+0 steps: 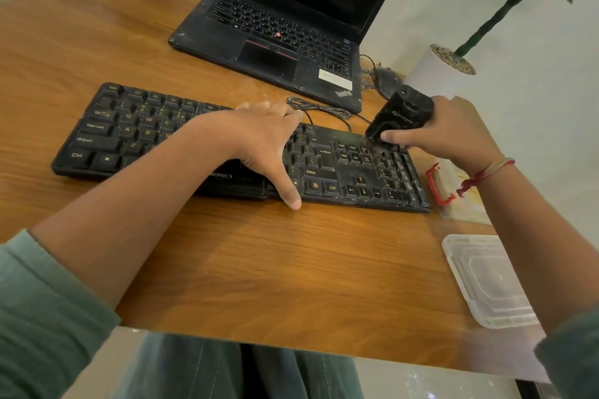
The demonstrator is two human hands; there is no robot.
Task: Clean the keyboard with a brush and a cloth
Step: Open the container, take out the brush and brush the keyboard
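We are in the brushing stage, by our reckoning, and not near its end. Our right hand [450,133] grips the chunky black plastic brush [400,116], fingers and thumb curled round its body, with the dark bristles down on the top rows of the number pad at the right end of the black full-size wired keyboard [136,126]. Our left hand [259,142] lies flat across the middle of the keyboard, fingers straight and spread, thumb reaching out to the front edge, steadying it.

The keyboard lies across the desk in front of us. We cannot tell from the keys which parts are already brushed. The wiping looks not yet begun: no cloth is in either hand, and we cannot pick one out for certain. A pale flat item with a red clip [437,185] lies just beside the keyboard's right end, but we cannot tell what it is.

The surface is a warm brown wood-grain desk [259,269]. Behind the keyboard stands an open black laptop [269,42] with a dark screen, a dark mouse [385,78] to its right. A clear plastic tray [486,282] lies near the front right corner. A white plant pot [431,74] stands against the pale wall.
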